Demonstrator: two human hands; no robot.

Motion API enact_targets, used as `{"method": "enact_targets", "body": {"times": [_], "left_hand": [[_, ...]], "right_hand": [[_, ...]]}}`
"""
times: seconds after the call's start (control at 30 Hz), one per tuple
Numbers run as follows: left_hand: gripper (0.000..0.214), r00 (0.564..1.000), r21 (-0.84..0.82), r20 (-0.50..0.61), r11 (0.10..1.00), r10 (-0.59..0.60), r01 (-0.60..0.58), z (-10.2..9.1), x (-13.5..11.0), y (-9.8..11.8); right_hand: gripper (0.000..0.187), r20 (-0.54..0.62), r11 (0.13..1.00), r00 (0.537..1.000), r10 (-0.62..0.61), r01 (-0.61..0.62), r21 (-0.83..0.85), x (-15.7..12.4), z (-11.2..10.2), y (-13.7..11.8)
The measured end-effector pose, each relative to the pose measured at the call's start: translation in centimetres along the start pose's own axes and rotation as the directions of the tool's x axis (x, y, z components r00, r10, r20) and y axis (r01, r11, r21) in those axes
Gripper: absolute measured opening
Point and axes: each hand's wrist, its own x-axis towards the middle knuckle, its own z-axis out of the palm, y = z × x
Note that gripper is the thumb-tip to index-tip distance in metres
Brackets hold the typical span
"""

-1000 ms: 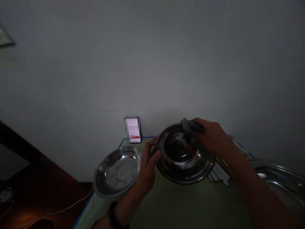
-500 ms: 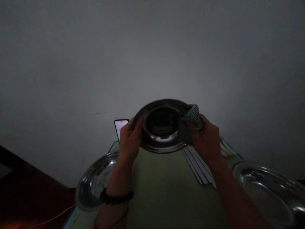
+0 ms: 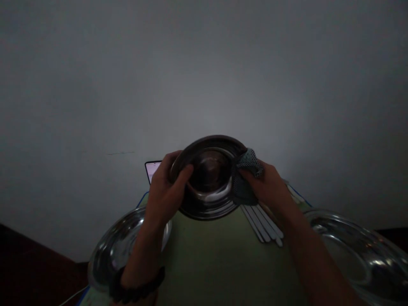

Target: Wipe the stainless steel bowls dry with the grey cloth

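Note:
A round, shiny metal bowl [image 3: 212,210] with a wide rim is held up above the table, its inside tilted toward me. My left hand [image 3: 168,187] grips its left rim, thumb lying over the inner side and fingers behind. In my right hand [image 3: 266,180] is a grey checked cloth [image 3: 244,187], bunched and pressed against the bowl's right rim. The right fingers behind the cloth are mostly hidden.
Another metal bowl [image 3: 105,250] stands on the left of the green table [image 3: 204,263], and a larger metal basin [image 3: 379,263] on the right. Several pale flat-handled utensils [image 3: 259,223] lie behind my right wrist. A lit phone [image 3: 151,168] leans near the wall [image 3: 204,76].
The bowl has dropped slightly and shifted left in view, tilting down on its left. Both hands moved with it, still holding bowl and cloth. The surroundings also shifted a little left.

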Motion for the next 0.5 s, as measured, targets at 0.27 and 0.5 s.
{"method": "enact_targets", "body": {"times": [0.27,0.5], "left_hand": [[0.028,0.927,-0.049,0.375,0.999,0.023,-0.005,0.7,-0.7,1.3],[0.022,0.946,0.149,0.307,0.977,0.101,-0.152,0.8,-0.4,0.8]], "right_hand": [[0.031,0.221,0.924,0.925,-0.309,0.347,-0.159,-1.0,1.1,-2.0],[0.031,0.100,0.904,0.930,-0.354,0.367,-0.221,-1.5,1.9,-2.5]]}}
